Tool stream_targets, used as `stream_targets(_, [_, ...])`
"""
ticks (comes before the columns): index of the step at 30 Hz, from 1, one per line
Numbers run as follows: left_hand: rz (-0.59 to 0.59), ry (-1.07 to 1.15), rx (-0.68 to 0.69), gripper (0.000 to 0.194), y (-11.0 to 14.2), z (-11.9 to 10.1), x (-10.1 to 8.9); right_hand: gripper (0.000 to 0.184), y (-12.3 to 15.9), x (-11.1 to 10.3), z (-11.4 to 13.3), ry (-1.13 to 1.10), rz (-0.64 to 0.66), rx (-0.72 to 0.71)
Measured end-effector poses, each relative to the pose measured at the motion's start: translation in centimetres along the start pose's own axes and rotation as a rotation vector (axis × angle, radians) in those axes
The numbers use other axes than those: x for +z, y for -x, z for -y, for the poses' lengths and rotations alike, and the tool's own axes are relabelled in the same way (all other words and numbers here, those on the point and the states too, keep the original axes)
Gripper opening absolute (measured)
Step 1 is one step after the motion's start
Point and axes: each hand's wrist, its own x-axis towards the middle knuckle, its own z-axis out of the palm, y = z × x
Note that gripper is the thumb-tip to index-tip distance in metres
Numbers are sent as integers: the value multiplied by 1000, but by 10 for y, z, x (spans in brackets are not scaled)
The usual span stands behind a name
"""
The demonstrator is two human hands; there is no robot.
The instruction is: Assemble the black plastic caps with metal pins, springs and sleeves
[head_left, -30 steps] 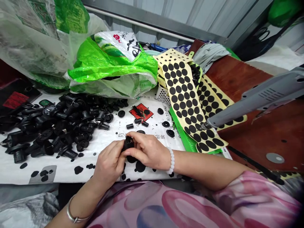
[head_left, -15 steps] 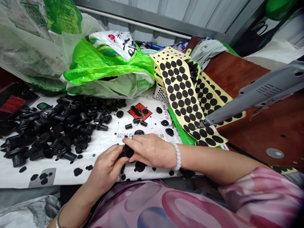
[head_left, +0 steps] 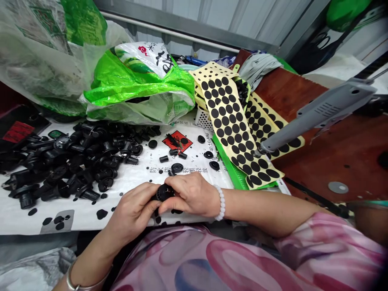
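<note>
Close to the table's front edge, my left hand (head_left: 129,212) is closed on a black round plastic part (head_left: 164,192), its thumb and fingers gripping the left side. My right hand (head_left: 194,196) pinches the right side of the same part, thumb below and bent fingers above. The part's open, ring-like face points up; its lower portion is hidden by my fingers. Just beyond my hands lie a black disc-shaped cap (head_left: 177,167) and several short black cylinders (head_left: 163,159). A large pile of black plastic parts (head_left: 69,161) covers the table to the left.
Sheets of round black stickers (head_left: 232,121) lean on a white perforated basket (head_left: 203,118). A grey electric screwdriver (head_left: 315,113) slants in from the right. A green and white plastic bag (head_left: 139,85) lies at the back. Loose black caps (head_left: 214,165) and black pads (head_left: 102,214) dot the table.
My right fingers have drawn back and bent, uncovering more of the round part, whose face now shows upward. My left hand keeps its hold. The view has shifted slightly.
</note>
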Motion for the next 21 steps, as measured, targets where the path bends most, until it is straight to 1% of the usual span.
stream_targets(3, [-61, 55, -40, 16, 4, 0, 5, 66, -2, -3, 4, 3, -15, 38])
stream_targets(4, [-74, 90, -67, 14, 6, 0, 5, 65, -3, -7, 6, 2, -22, 30])
stream_targets(6, [-78, 166, -126, 11, 9, 1, 5, 65, -6, -18, 7, -27, -3, -35])
stream_targets(9, [-58, 269, -200, 10, 14, 2, 3, 62, -12, -34, 5, -113, 122, -170])
stream_targets(12, [-38, 330, -236, 10, 17, 2, 2, 60, -18, -43, 1, -147, 258, -222])
stream_targets(14, [-15, 346, -239, 11, 17, 1, 2, 56, -21, -43, -1, -137, 330, -248])
stream_targets(17, [39, 343, -228, 14, 16, -1, 3, 44, -24, -40, -3, -132, 393, -269])
stream_targets(19, [46, 314, -209, 14, 14, -3, 3, 40, -24, -36, -4, -153, 394, -253])
stream_targets(21, [30, 272, -178, 14, 13, -5, 3, 43, -23, -31, -5, -176, 366, -220])
